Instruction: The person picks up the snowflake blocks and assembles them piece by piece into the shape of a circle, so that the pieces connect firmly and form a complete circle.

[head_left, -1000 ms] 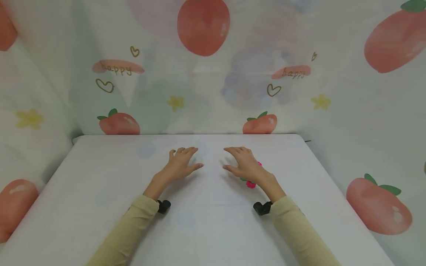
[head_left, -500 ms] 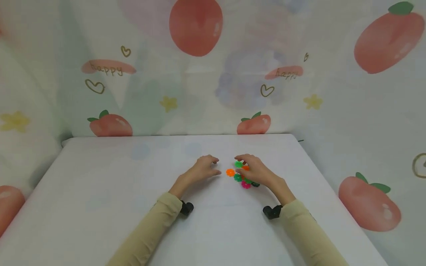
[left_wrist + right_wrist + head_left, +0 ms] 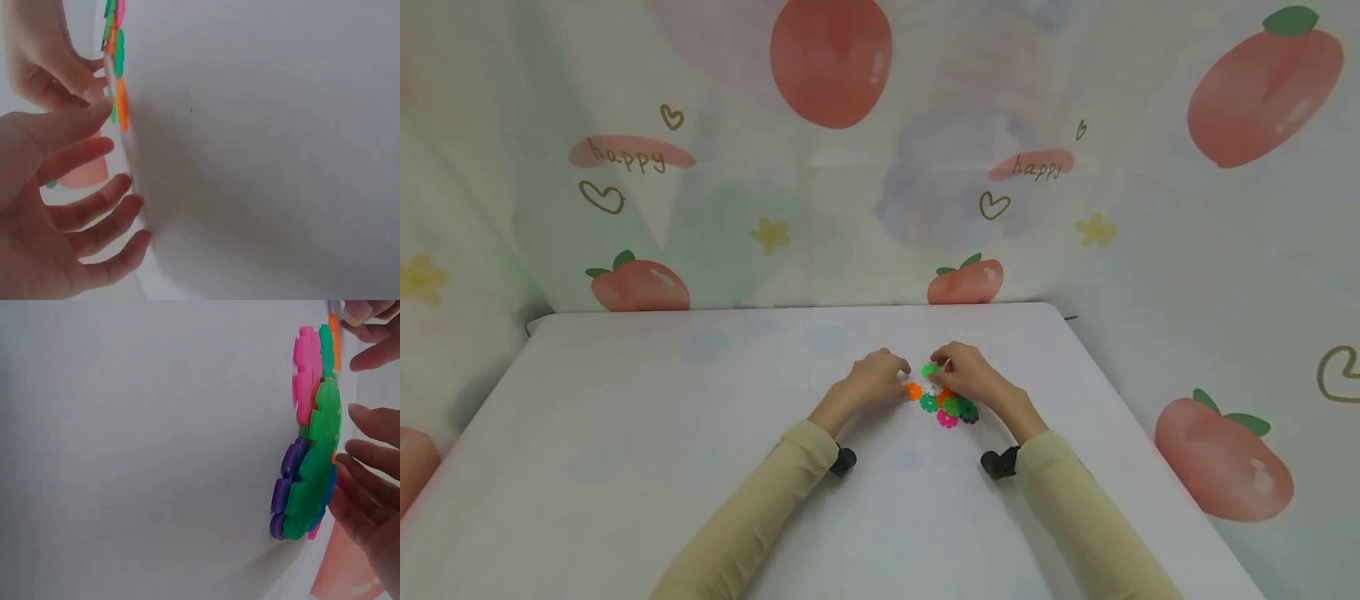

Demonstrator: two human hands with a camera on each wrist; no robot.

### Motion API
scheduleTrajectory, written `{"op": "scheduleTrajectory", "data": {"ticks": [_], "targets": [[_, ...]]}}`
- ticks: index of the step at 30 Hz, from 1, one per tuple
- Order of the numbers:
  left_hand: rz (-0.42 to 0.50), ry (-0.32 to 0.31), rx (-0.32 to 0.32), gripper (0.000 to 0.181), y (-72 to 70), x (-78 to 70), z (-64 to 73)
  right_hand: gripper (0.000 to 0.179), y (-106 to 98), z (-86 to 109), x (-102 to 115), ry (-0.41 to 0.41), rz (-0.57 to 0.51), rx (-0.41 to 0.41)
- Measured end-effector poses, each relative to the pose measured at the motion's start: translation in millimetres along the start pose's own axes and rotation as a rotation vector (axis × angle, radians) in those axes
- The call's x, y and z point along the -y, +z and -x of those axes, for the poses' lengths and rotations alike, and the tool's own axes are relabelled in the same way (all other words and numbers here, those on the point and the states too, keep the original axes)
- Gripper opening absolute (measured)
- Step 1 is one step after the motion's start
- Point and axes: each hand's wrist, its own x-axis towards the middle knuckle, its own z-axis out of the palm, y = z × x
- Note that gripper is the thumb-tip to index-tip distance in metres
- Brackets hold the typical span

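A small pile of colourful notched plastic discs lies on the white table, right of centre. An orange disc sits at its left edge, a pink disc at the front and a light green disc at the back. My left hand is beside the orange disc, fingers loosely spread; whether the thumb touches it I cannot tell. Over the right part of the pile hovers my right hand, fingers bent and apart, hiding some discs. The right wrist view shows a green disc overlapping a purple disc.
A patterned cloth with printed fruit hangs behind the table and at its sides. Black wrist cameras sit under both cuffs, the left camera and the right camera just above the tabletop.
Both hands have come down to the pile, the left hand moving right to the orange disc. Discs earlier covered by the right hand now show. The head view has swung slightly right.
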Motion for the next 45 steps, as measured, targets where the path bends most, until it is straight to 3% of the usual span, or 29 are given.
{"op": "scheduleTrajectory", "data": {"ticks": [10, 15, 18, 26, 30, 36, 39, 45], "targets": [[-0.151, 0.074, -0.010, 0.026, 4.0, -4.8, -0.4, 0.025, 7.7, -11.9, 9.3, 0.029, -0.003, 0.036], [-0.155, 0.066, -0.003, 0.021, 3.7, 3.0, 0.0, 0.027, 10.1, -15.5, 12.4, 0.057, -0.040, 0.053], [-0.127, 0.048, 0.011, 0.023, 2.5, 9.2, 2.3, 0.023, 13.7, -17.3, 13.3, 0.026, -0.055, 0.022], [0.090, 0.020, 0.018, 0.019, -6.9, 31.5, 14.4, 0.012, 23.9, -17.5, 19.4, -0.048, -0.113, -0.109], [0.175, 0.043, -0.040, 0.012, -13.2, 47.7, 24.9, 0.014, 30.0, -17.0, 26.1, -0.042, -0.186, -0.146], [0.203, 0.058, -0.149, 0.005, -22.5, 71.5, 44.2, 0.013, 39.1, -21.4, 39.9, -0.080, -0.276, -0.141], [0.277, 0.010, -0.198, 0.008, -28.3, 80.4, 56.1, 0.016, 41.6, -24.3, 49.4, -0.097, -0.316, -0.116], [0.562, -0.119, -0.268, 0.014, -36.2, 90.5, 78.0, 0.019, 43.2, -28.8, 73.3, -0.106, -0.394, -0.093]]}}
